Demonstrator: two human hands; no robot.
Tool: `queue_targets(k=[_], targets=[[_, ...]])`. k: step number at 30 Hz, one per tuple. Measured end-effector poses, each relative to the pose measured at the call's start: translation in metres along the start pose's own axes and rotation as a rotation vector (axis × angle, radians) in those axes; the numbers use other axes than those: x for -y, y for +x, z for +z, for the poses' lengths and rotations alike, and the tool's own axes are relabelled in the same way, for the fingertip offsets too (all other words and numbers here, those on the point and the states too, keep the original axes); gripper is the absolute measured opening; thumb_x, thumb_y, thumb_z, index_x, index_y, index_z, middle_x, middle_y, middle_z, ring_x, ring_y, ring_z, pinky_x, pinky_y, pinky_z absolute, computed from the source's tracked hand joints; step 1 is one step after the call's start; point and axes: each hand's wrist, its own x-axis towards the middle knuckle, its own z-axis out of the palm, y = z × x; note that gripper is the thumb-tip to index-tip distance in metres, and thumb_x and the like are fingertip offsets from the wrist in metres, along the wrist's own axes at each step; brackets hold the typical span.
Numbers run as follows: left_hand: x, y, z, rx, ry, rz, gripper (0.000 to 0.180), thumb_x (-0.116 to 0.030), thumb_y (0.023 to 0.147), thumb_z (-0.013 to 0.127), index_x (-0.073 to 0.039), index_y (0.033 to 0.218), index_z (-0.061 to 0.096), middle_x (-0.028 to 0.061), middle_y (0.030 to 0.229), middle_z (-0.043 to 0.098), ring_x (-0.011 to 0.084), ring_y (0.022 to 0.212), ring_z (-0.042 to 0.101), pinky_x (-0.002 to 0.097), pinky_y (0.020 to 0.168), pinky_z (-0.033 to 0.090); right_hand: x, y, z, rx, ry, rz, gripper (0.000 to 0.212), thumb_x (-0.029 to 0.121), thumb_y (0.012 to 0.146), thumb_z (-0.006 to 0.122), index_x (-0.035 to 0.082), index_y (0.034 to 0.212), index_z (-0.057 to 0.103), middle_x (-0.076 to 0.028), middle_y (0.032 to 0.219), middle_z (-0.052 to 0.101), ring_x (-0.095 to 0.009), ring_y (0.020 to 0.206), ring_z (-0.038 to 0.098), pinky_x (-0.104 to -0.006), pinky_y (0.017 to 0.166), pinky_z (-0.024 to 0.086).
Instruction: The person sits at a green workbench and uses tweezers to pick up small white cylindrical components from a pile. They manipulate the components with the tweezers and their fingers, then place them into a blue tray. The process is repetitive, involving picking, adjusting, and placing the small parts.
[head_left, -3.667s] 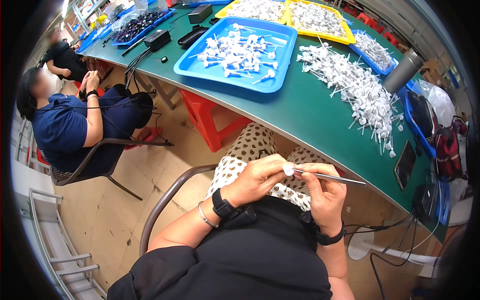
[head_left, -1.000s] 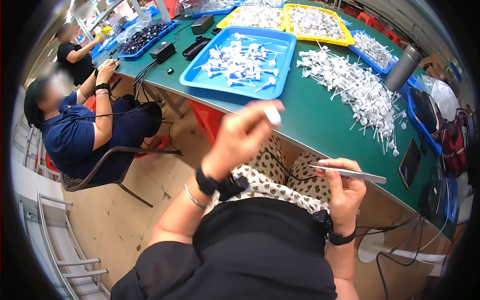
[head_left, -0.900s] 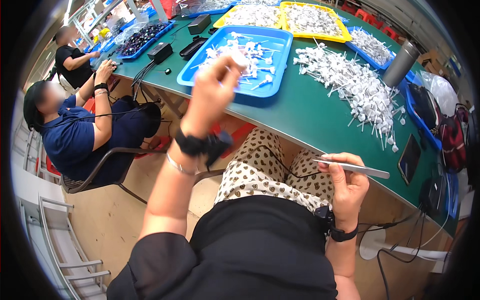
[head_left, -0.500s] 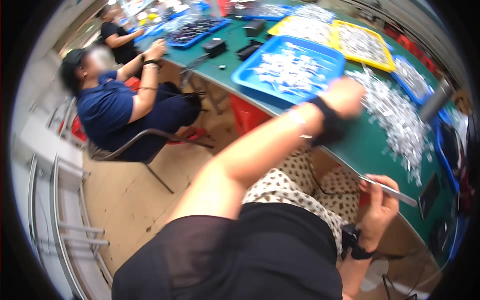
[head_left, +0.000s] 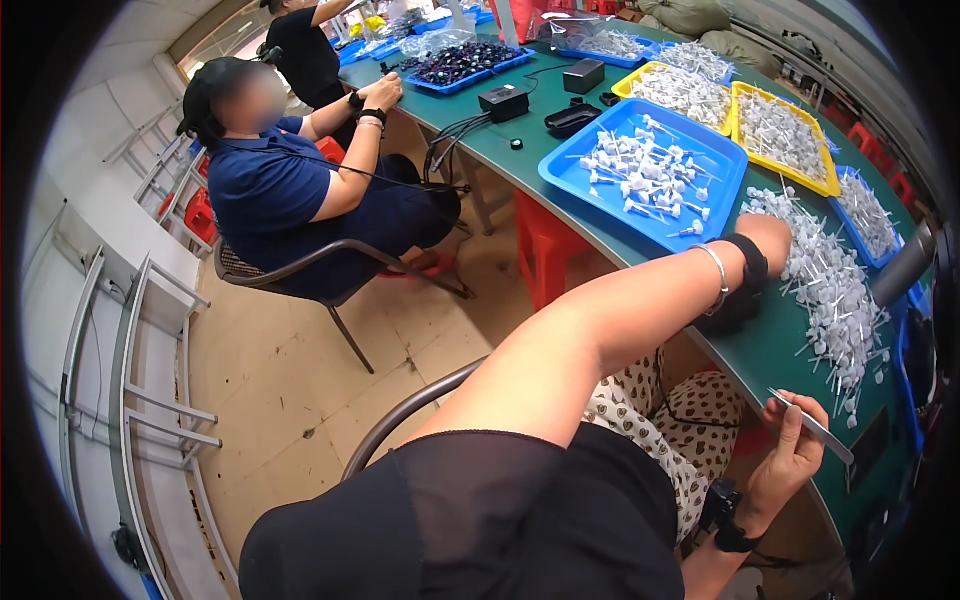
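Note:
My left hand (head_left: 766, 240) reaches across to the near edge of a loose heap of small white plastic pump-like pieces with thin stems (head_left: 830, 300). Its fingers are turned away, so whether they grip a piece is hidden. In my right hand (head_left: 790, 455), by the table's near edge, slim silver tweezers (head_left: 824, 436) lie between thumb and fingers. Left of the heap, a blue tray (head_left: 566, 170) carries more of the white pieces (head_left: 640, 170), spread loosely.
Yellow trays (head_left: 835, 187) and a blue tray (head_left: 873, 262) of white parts stand beyond the heap. A grey cylinder (head_left: 905, 265) stands right. A black box with cables (head_left: 504, 102) lies left on the green table (head_left: 500, 150). A co-worker (head_left: 270, 190) sits at the left.
The view has swung left, so the table and trays sit further right and look sharper. My left hand has moved from the blue tray's edge to the heap. The tweezers stay in my right hand.

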Motion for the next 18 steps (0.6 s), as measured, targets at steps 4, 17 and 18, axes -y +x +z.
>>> queue_targets(k=[4,17,18], targets=[[0.011,-0.004,-0.011,0.027,-0.195,-0.062,0.032,-0.034,0.082,0.073,-0.004,0.094,0.075,0.0157,0.095,0.073,0.0338,0.092,0.070,0.0412,0.082,0.055,0.000,-0.001,0.003,0.015,-0.021,-0.005,0.014,0.007,0.101,0.056,-0.004,0.109,0.058,-0.012,0.103,0.066,-0.016,0.088,0.066,-0.0275,0.080,0.056],[0.001,-0.124,-0.021,0.135,-1.450,0.071,0.023,-0.020,0.097,0.065,0.001,0.106,0.065,0.0065,0.087,0.072,0.0111,0.077,0.066,0.0232,0.068,0.048,-0.004,-0.004,0.002,0.027,0.046,0.048,0.015,0.008,0.102,0.055,-0.004,0.111,0.056,-0.014,0.105,0.065,-0.017,0.089,0.067,-0.0284,0.081,0.056],[0.002,-0.136,-0.018,0.168,-1.500,0.044,0.023,-0.021,0.098,0.064,0.000,0.107,0.064,0.0064,0.089,0.072,0.0111,0.078,0.066,0.0231,0.068,0.048,-0.004,-0.004,0.003,0.029,0.059,0.052,0.015,0.009,0.102,0.054,-0.004,0.111,0.056,-0.014,0.105,0.065,-0.017,0.090,0.067,-0.0287,0.081,0.056]])
